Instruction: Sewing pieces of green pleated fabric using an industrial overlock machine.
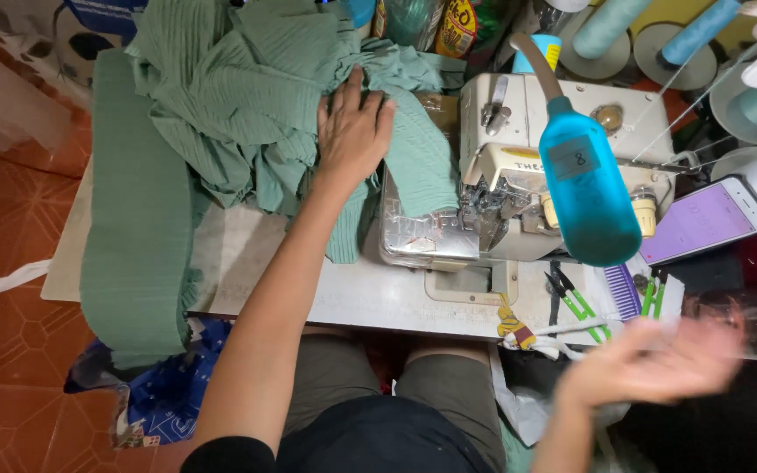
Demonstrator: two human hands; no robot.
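My left hand lies flat, fingers spread, on a heap of green ribbed fabric piled at the far side of the sewing table. Part of that cloth runs under the presser foot of a cream overlock sewing machine. A folded strip of the same green fabric hangs over the table's left end. My right hand is blurred in mid-air at the lower right, fingers apart and holding nothing, near the table's front right corner.
A blue plastic bottle hangs in front of the machine. A phone with a lit screen lies to the right, with thread cones behind. Green-handled snips and a purple comb lie by the machine. Orange tiled floor is at left.
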